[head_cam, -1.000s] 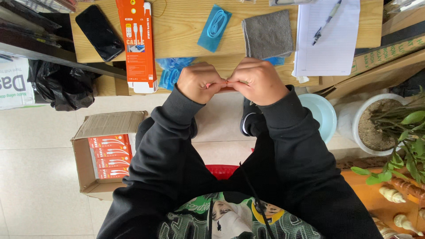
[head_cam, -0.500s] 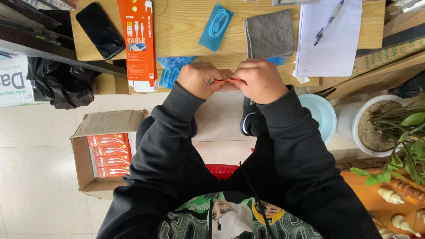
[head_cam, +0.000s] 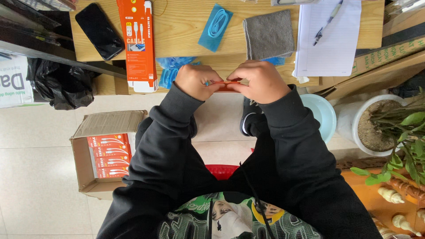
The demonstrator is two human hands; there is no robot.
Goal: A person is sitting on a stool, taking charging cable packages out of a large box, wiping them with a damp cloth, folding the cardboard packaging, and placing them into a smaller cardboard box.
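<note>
Beyond the fingers lies a pale, grained wooden table (head_cam: 186, 31), its front edge just past the knuckles. Down and to the left of them, on the tiled floor, an open cardboard carton (head_cam: 86, 159) holds stacked flat orange packs. Just left of the left-hand fingers a long orange cardboard box (head_cam: 137, 44) lies flat on the wood, a glossy black phone (head_cam: 99, 31) beyond it. Directly past the right-hand fingers sits a square of soft grey cloth (head_cam: 268, 33), beside a blue plastic pouch (head_cam: 215, 26) with a coiled cable inside. The left hand (head_cam: 195, 82) and right hand (head_cam: 261, 82) are curled nearly closed, fingertips pinching opposite ends of a thin, flat orange strip (head_cam: 226, 82) stretched between them (what it is made of cannot be told).
</note>
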